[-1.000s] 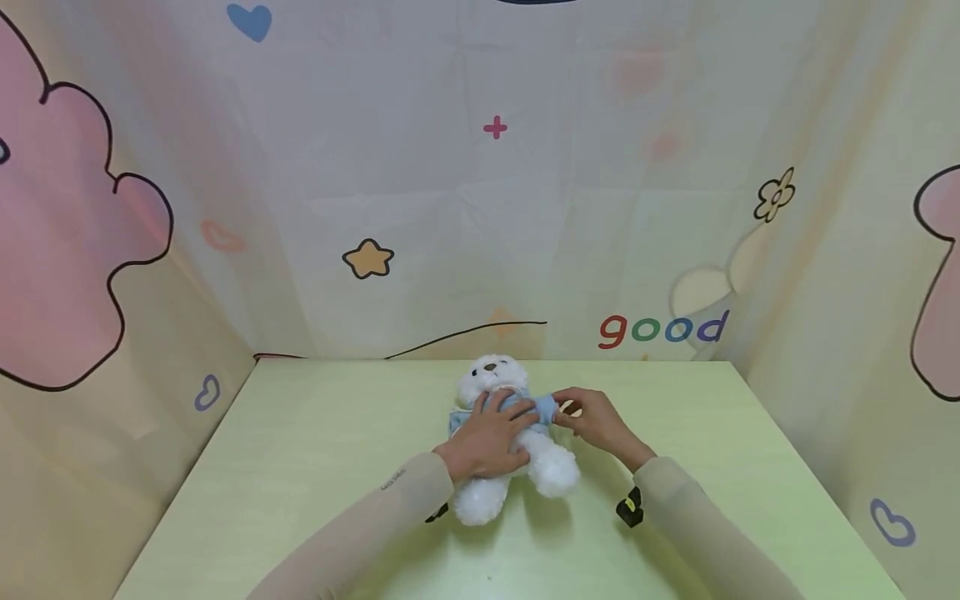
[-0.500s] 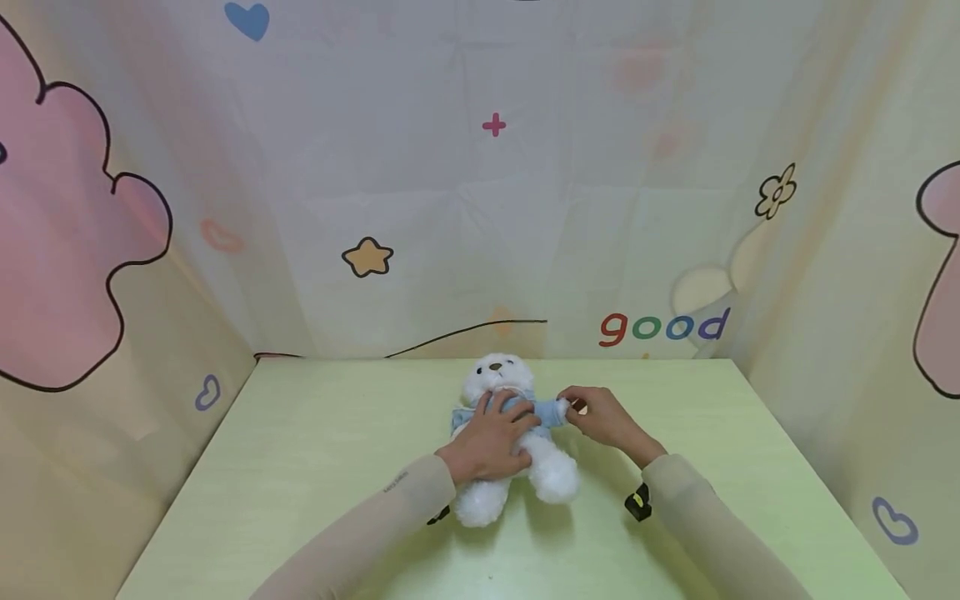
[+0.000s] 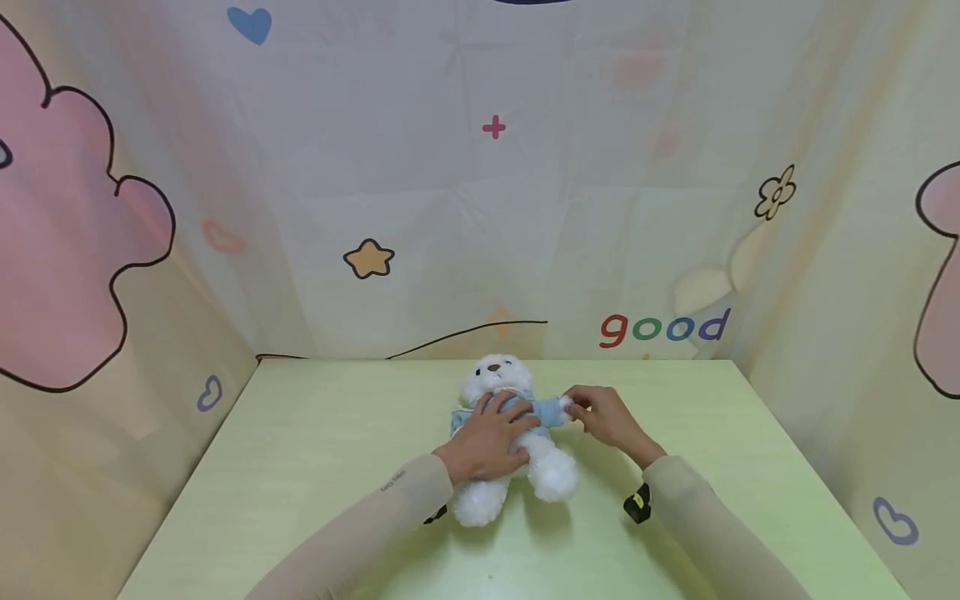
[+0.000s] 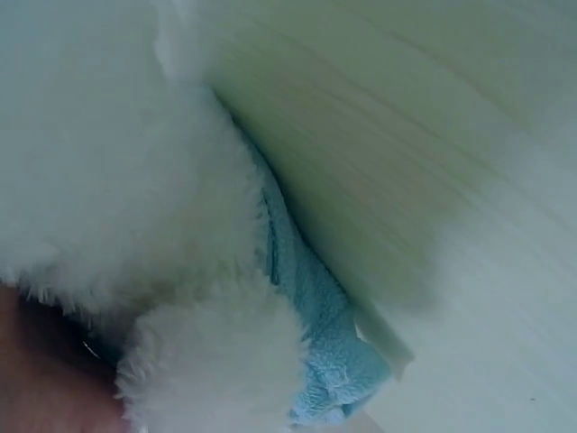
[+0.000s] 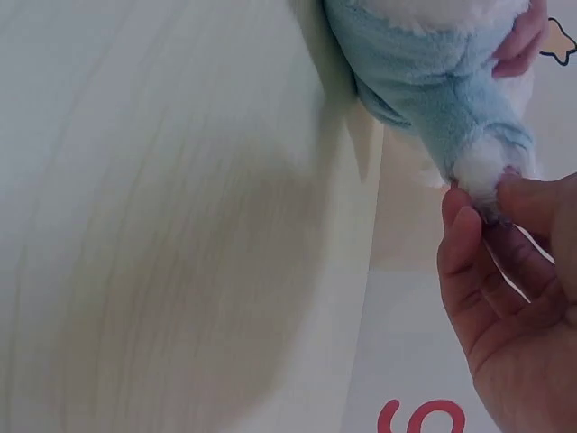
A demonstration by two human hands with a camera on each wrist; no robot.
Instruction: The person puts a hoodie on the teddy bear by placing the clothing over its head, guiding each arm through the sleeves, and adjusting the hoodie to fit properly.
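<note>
A white plush bear (image 3: 553, 473) in a blue top (image 3: 549, 412) lies on its back on the table, face up, its head at the far side. Spread fingers of my left hand (image 3: 483, 442) rest across its chest and belly and cover much of the top. At the end of the sleeve, my right hand (image 3: 609, 418) pinches the white paw (image 5: 484, 167) between thumb and fingers. White fur (image 4: 135, 180) fills much of the left wrist view, with the blue cloth (image 4: 315, 307) beside it and part of the left hand at the lower left corner.
The pale green tabletop (image 3: 322, 467) runs back to a printed curtain (image 3: 465, 233) with cartoon shapes and the word "good". More curtain closes in both sides. Black wrist straps (image 3: 637, 504) show below the sleeves.
My right hand has shifted slightly right, from the blue cuff to the white paw. The paw now shows beyond the sleeve's end. The left hand stays on the chest.
</note>
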